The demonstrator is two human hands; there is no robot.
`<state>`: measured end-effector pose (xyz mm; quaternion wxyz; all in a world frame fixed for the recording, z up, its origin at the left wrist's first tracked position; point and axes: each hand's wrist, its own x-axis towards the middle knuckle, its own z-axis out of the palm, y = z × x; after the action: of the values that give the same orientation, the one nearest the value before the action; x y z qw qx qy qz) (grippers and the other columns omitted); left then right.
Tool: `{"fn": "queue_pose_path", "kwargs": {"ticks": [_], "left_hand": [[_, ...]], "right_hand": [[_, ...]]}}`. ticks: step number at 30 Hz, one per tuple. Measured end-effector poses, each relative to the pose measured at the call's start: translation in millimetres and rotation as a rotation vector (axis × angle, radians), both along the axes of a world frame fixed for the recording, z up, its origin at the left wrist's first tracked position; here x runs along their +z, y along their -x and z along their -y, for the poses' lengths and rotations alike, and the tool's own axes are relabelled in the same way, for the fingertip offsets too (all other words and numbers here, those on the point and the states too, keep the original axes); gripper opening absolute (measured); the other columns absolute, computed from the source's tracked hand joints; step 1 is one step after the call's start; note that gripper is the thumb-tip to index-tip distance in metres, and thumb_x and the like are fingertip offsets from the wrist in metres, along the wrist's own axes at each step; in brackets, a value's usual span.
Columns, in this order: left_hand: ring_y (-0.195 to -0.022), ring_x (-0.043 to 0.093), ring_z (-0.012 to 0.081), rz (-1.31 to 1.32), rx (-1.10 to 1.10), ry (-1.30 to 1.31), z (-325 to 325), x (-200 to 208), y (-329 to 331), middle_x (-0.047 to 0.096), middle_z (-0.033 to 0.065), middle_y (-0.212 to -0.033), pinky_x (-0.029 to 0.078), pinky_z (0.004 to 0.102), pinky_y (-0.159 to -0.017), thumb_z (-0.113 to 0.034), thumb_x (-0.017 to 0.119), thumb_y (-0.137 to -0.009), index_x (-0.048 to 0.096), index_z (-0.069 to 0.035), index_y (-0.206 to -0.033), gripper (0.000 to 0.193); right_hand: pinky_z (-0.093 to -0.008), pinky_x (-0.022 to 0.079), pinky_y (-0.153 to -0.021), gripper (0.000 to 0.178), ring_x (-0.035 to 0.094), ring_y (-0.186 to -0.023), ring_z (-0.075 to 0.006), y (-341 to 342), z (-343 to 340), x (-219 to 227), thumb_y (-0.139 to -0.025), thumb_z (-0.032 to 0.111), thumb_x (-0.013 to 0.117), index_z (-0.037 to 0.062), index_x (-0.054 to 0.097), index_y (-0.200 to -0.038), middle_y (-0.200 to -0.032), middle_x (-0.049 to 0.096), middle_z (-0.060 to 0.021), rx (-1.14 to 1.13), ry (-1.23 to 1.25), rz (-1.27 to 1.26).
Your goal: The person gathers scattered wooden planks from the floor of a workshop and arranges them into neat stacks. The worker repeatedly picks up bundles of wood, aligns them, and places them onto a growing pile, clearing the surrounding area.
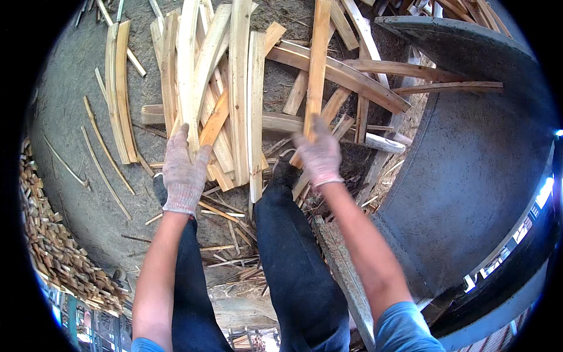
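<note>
Both my hands wear pale, dirt-stained knit gloves. My left hand (183, 170) is at the near end of a long pale wooden slat (186, 70), which lies between its thumb and fingers. Beside that thumb, a short orange-brown piece of wood (216, 120) slants across other slats. My right hand (319, 154) is closed around the lower part of an orange-brown wooden board (316, 64), whose far end runs out at the top of the view. Between my hands, more pale slats (239, 88) lie side by side in a loose pile.
A large dark metal bin or chute (463, 176) curves up on the right, with boards poking over its edge. A thick plank (340, 73) crosses the pile. Thin sticks (105, 141) lie on the ground at left, near a stack of cut wood (58, 240). Scraps surround my feet.
</note>
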<state>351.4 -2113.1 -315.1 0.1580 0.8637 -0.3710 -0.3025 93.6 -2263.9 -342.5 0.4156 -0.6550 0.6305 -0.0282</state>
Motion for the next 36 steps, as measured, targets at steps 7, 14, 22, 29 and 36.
{"fn": "queue_pose_path", "kwargs": {"ticks": [7,14,22,29,36], "left_hand": [[-0.117,0.062,0.0371,-0.211,-0.052,0.106,30,12,49,0.062,0.0223,-0.126,0.049,0.0433,-0.104,-0.018,0.072,-0.09,0.054,0.001,-0.14,0.057],[-0.121,0.064,0.0329,-0.586,-0.076,-0.131,68,-17,130,0.065,0.0241,-0.128,0.048,0.0399,-0.107,-0.03,0.068,-0.094,0.057,0.005,-0.138,0.057],[-0.105,0.065,0.0207,-1.182,0.244,-0.157,117,-10,194,0.068,0.0166,-0.115,0.052,0.0329,-0.094,-0.043,0.073,-0.094,0.049,0.008,-0.137,0.071],[-0.08,0.063,0.0204,-0.782,0.356,-0.473,80,44,125,0.067,0.0118,-0.091,0.054,0.0372,-0.077,-0.021,0.066,-0.087,0.059,0.003,-0.121,0.042],[-0.093,0.071,0.0337,-0.412,0.012,-0.18,28,33,71,0.071,0.0228,-0.099,0.056,0.0418,-0.084,-0.021,0.068,-0.084,0.053,0.004,-0.136,0.059]], "right_hand": [[-0.0528,0.051,-0.104,0.066,0.058,-0.125,-0.0466,124,182,-52,-0.089,0.019,0.065,0.0065,0.041,-0.149,-0.143,0.053,-0.024,0.561,0.541,-0.845],[-0.0478,0.054,-0.097,0.061,0.069,-0.11,-0.0393,104,236,-44,-0.079,0.048,0.08,0.008,0.069,-0.123,-0.119,0.071,-0.0213,0.696,-0.095,-0.886],[-0.0364,0.058,-0.091,0.062,0.072,-0.093,-0.0227,85,74,65,-0.081,0.03,0.085,0.0059,0.062,-0.133,-0.108,0.075,-0.0113,0.163,-0.721,0.005],[-0.0399,0.044,-0.113,0.066,0.059,-0.13,-0.0377,89,9,50,-0.088,0.039,0.072,-0.0025,0.058,-0.137,-0.138,0.062,-0.0247,-0.153,-0.467,-0.153],[-0.0424,0.053,-0.086,0.048,0.069,-0.093,-0.0417,114,-40,-86,-0.084,0.032,0.067,-0.0049,0.066,-0.115,-0.101,0.072,-0.0269,-0.514,-0.458,-0.237]]}}
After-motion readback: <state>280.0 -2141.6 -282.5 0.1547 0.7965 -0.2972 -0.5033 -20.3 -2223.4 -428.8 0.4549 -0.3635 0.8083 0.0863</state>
